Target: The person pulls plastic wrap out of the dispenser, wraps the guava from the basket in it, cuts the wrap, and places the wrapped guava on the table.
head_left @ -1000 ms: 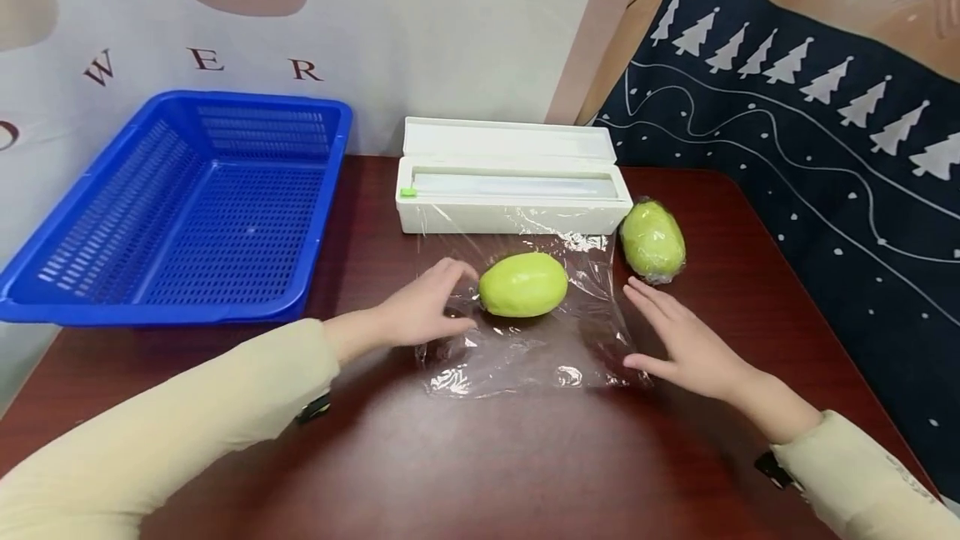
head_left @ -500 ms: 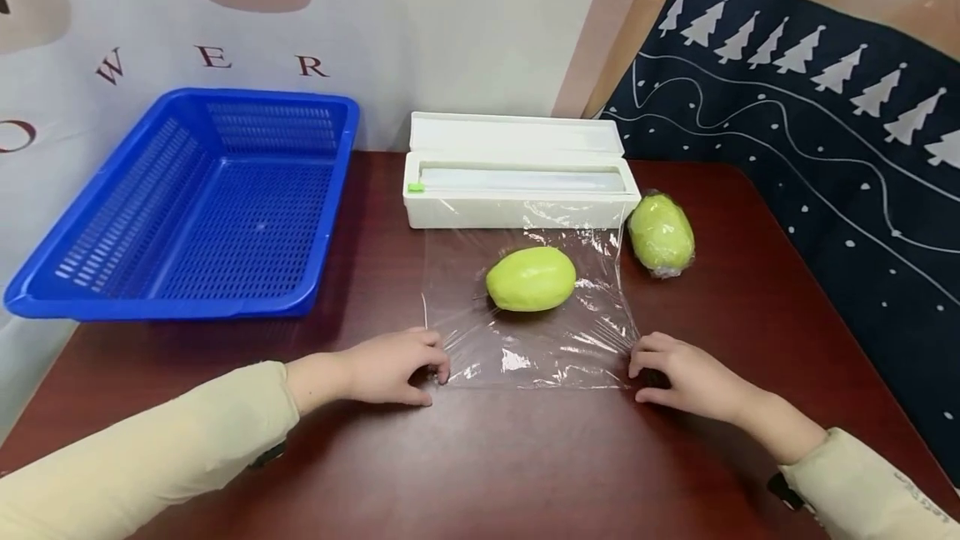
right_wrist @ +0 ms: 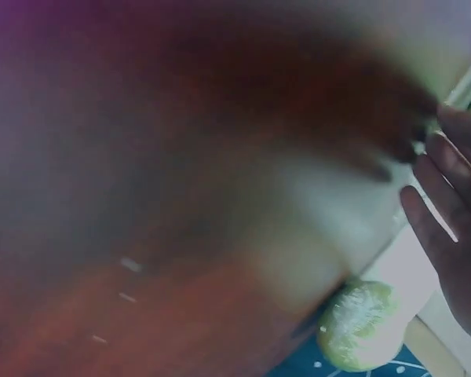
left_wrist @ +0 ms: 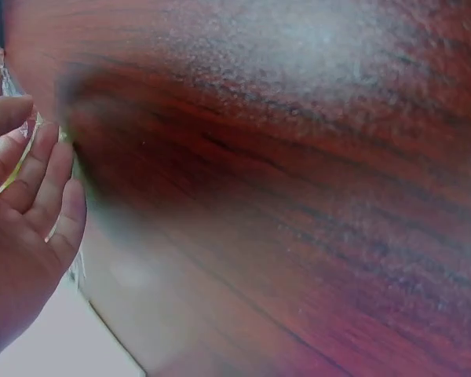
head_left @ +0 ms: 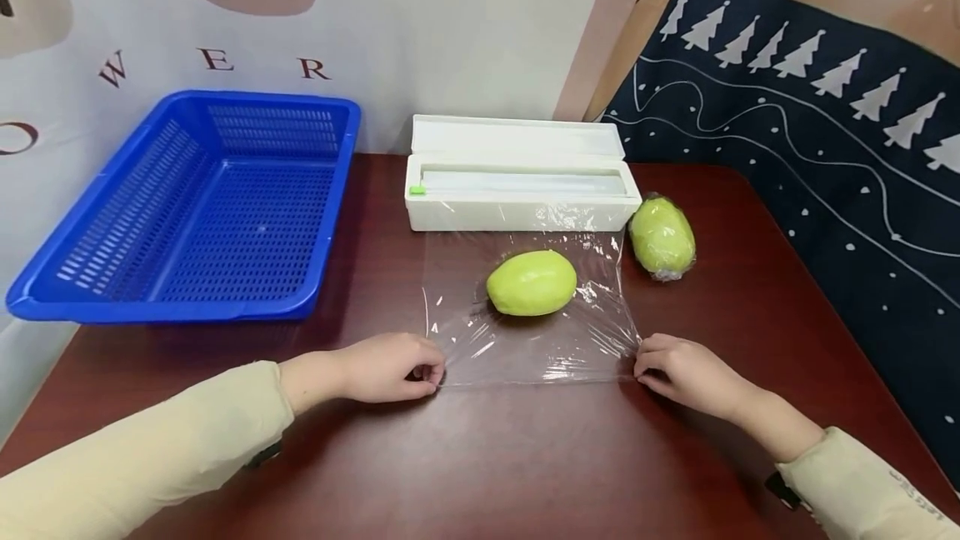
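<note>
A sheet of cling film stretches over the table from the front of a white cling film dispenser whose lid stands up. A smooth yellow-green oval fruit lies on its side on the sheet. My left hand pinches the near left corner of the film between thumb and fingers. At the near right corner, my right hand pinches the film too, drawing creases toward it. In the left wrist view, fingers meet the thumb at the film's edge. Dark blur covers much of the right wrist view.
A second green fruit, wrapped in film, rests beside the dispenser's right end. On the left stands a blue perforated plastic basket. A small green slider sits on the dispenser's left edge. Behind the brown table hangs a printed cloth.
Both hands have come back toward the near edge of the film, the left away from the fruit. Their spread fingers have closed on the film's corners, and the sheet is now tauter.
</note>
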`<action>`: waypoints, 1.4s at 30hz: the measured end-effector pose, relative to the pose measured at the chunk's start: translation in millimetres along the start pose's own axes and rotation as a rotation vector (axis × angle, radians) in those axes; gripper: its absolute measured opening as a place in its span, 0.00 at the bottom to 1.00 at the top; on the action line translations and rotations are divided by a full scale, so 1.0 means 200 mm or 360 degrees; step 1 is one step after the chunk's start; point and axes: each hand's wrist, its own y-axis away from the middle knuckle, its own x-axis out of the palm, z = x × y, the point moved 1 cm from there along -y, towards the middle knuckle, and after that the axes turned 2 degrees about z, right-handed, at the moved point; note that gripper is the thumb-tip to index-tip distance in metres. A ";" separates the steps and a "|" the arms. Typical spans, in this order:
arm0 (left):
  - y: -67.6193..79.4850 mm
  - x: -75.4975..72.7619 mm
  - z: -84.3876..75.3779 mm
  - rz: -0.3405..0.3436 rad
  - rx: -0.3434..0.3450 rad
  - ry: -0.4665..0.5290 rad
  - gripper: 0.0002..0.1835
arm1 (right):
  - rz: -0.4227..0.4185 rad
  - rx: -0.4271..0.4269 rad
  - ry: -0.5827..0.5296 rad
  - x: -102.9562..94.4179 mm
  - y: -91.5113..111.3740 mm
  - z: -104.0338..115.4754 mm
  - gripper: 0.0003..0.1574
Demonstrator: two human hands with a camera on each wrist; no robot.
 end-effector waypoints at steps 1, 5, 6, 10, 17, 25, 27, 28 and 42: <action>0.00 0.00 0.00 0.0009 -0.0013 0.0012 0.07 | 0.0028 0.0012 -0.0007 0.00 0.00 0.00 0.15; 0.02 -0.02 -0.01 0.0009 -0.0065 0.0045 0.08 | 0.0184 0.0140 -0.0108 -0.05 -0.02 0.01 0.13; 0.02 -0.03 -0.01 -0.0004 -0.0068 0.0046 0.08 | 0.0211 0.0172 -0.0137 -0.07 -0.02 0.01 0.12; 0.03 -0.08 -0.02 -0.0093 -0.0089 0.0053 0.09 | 0.0230 0.0253 -0.0243 -0.16 -0.05 -0.01 0.12; 0.01 -0.14 -0.01 -0.0346 -0.0154 -0.0022 0.17 | 0.0203 0.0377 -0.0284 -0.29 -0.12 -0.04 0.13; -0.02 -0.17 0.00 -0.0596 -0.0174 -0.0184 0.15 | 0.0244 0.0512 -0.0272 -0.37 -0.19 -0.09 0.11; -0.03 -0.19 0.00 -0.0655 -0.0187 -0.0191 0.14 | 0.0252 0.0557 -0.0257 -0.38 -0.20 -0.10 0.10; -0.03 -0.19 0.00 -0.0680 -0.0199 -0.0185 0.14 | 0.0255 0.0582 -0.0253 -0.39 -0.21 -0.10 0.07; -0.17 -0.28 0.10 -0.1170 -0.0818 0.0234 0.11 | 0.0098 0.0765 -0.0368 -0.36 -0.37 -0.27 0.03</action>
